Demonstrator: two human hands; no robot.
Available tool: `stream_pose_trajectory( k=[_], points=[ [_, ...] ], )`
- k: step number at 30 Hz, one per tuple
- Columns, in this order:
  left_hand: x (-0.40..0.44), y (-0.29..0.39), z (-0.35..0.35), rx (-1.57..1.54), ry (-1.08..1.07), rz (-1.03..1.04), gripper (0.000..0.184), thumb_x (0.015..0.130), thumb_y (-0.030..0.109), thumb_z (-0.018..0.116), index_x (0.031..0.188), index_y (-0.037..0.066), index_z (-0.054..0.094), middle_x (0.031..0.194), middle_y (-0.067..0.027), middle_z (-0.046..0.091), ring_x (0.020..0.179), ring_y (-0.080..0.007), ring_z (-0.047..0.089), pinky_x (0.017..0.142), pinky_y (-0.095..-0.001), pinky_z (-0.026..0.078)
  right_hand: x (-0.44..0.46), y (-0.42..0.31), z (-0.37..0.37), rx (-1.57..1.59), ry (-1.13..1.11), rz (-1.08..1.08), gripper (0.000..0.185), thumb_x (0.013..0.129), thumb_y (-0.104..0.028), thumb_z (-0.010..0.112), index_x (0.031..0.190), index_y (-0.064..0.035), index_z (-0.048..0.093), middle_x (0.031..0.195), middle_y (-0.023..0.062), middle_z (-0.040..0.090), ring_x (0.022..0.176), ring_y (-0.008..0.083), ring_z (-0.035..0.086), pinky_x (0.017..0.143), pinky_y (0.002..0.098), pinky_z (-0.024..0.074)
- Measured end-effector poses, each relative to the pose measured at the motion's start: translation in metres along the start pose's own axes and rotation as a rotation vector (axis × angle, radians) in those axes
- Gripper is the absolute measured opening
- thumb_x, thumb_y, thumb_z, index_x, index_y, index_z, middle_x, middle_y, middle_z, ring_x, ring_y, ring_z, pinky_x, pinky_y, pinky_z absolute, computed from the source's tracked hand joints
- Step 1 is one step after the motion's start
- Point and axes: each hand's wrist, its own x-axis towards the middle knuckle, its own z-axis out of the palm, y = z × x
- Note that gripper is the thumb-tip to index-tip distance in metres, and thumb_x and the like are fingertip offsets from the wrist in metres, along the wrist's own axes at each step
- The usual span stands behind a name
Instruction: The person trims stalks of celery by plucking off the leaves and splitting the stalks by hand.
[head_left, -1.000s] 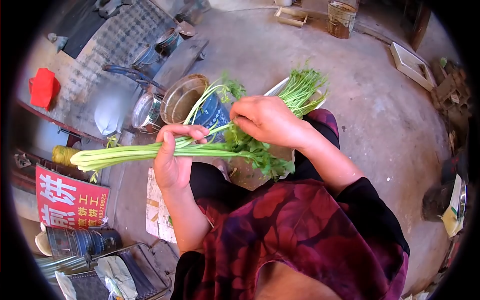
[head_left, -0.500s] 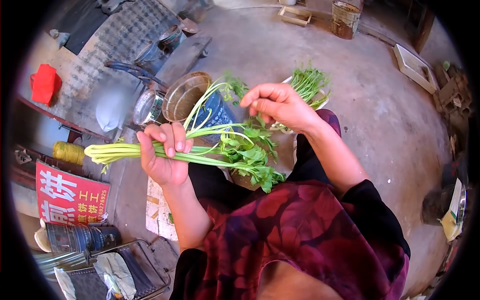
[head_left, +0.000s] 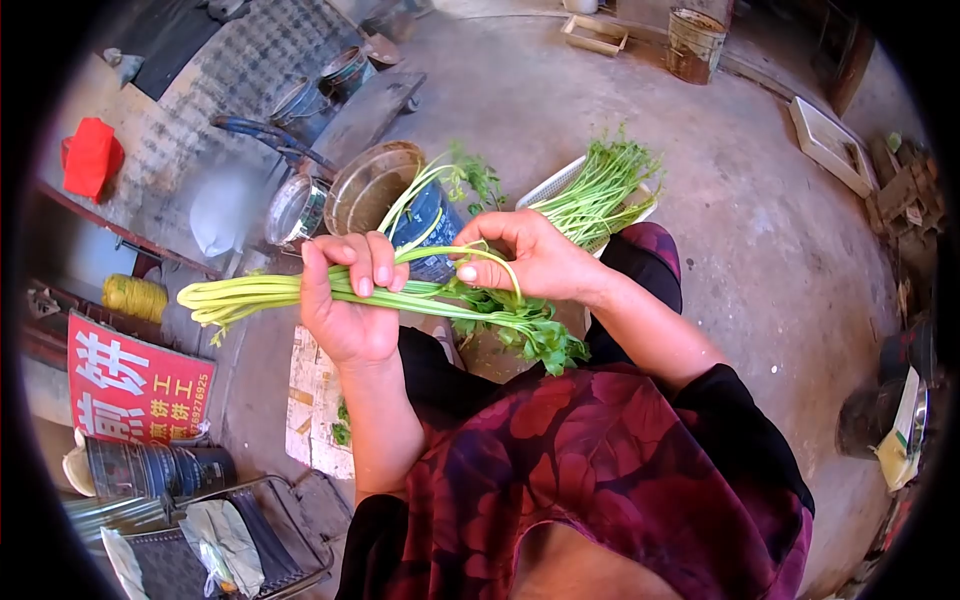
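Note:
My left hand (head_left: 352, 290) is wrapped round a bunch of celery (head_left: 235, 297). The pale stalk ends point left and the green leaves hang at the right, over my lap. My right hand (head_left: 530, 257) pinches a thin, curved celery stalk at the leafy side of the bunch, with thumb and forefinger close together. Behind the hands a bucket with a blue outside (head_left: 425, 210) has loose stalks and leaves over its rim. Beyond my right hand, a white basket (head_left: 550, 186) holds more thin-stemmed greens (head_left: 605, 190).
A white board (head_left: 305, 405) lies on the floor left of my legs. At the left stand a red sign (head_left: 140, 385), a yellow twine roll (head_left: 134, 298) and a folding chair (head_left: 300, 540). A rusty bucket (head_left: 693, 45) and white tray (head_left: 830, 147) are farther back.
My right hand has moved down and left to the bunch and now pinches a stalk there. My left hand keeps its hold, shifted slightly right. More of the white basket shows.

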Motion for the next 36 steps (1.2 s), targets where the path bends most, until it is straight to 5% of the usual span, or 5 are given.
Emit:
stream_pose_trajectory(
  k=[11,16,20,30,36],
  points=[
    [-0.004,0.002,-0.003,-0.004,-0.026,-0.005,0.037,0.091,0.034,0.036,0.073,0.005,0.051,0.054,-0.0025,0.039,0.059,-0.0144,0.037,0.051,-0.0263,0.033,-0.001,-0.007,0.007,-0.704,0.008,-0.218,0.009,0.075,-0.011,0.047,0.075,-0.0022,0.046,0.076,0.0160,0.054,0.068,0.0361,0.053,0.060,0.0423,0.0426],
    [-0.007,0.015,-0.002,0.042,-0.065,0.043,0.040,0.091,0.038,0.034,0.073,0.006,0.051,0.052,-0.0020,0.038,0.055,-0.0140,0.036,0.048,-0.0258,0.033,0.002,0.028,-0.020,-1.050,0.329,-0.030,0.012,0.079,-0.012,0.043,0.084,-0.0028,0.049,0.066,0.0146,0.053,0.064,0.0307,0.054,0.058,0.0387,0.0433],
    [-0.008,0.041,-0.010,0.058,-0.132,0.113,0.042,0.091,0.039,0.032,0.076,0.005,0.050,0.054,-0.0010,0.039,0.055,-0.0127,0.035,0.049,-0.0255,0.033,-0.012,0.014,-0.042,0.000,0.243,0.322,0.017,0.081,-0.009,0.040,0.087,-0.0046,0.055,0.070,-0.0004,0.051,0.060,0.0081,0.048,0.051,0.0219,0.0378],
    [-0.007,0.056,-0.041,-0.263,-0.127,0.037,0.035,0.090,0.038,0.037,0.072,0.008,0.043,0.052,0.0010,0.033,0.055,-0.0098,0.032,0.049,-0.0232,0.029,-0.015,-0.018,-0.030,0.363,0.051,0.241,0.017,0.085,-0.018,0.049,0.085,-0.0030,0.056,0.070,0.0005,0.053,0.059,0.0063,0.046,0.049,0.0198,0.0364],
    [-0.004,0.043,-0.034,-0.150,-0.139,0.030,0.038,0.090,0.039,0.034,0.073,0.006,0.045,0.054,-0.0010,0.035,0.056,-0.0115,0.033,0.050,-0.0245,0.031,-0.013,-0.018,0.010,-0.415,0.107,0.071,0.030,0.085,-0.030,0.052,0.083,-0.0002,0.056,0.066,0.0045,0.052,0.061,0.0103,0.048,0.055,0.0253,0.0399]
  ],
)
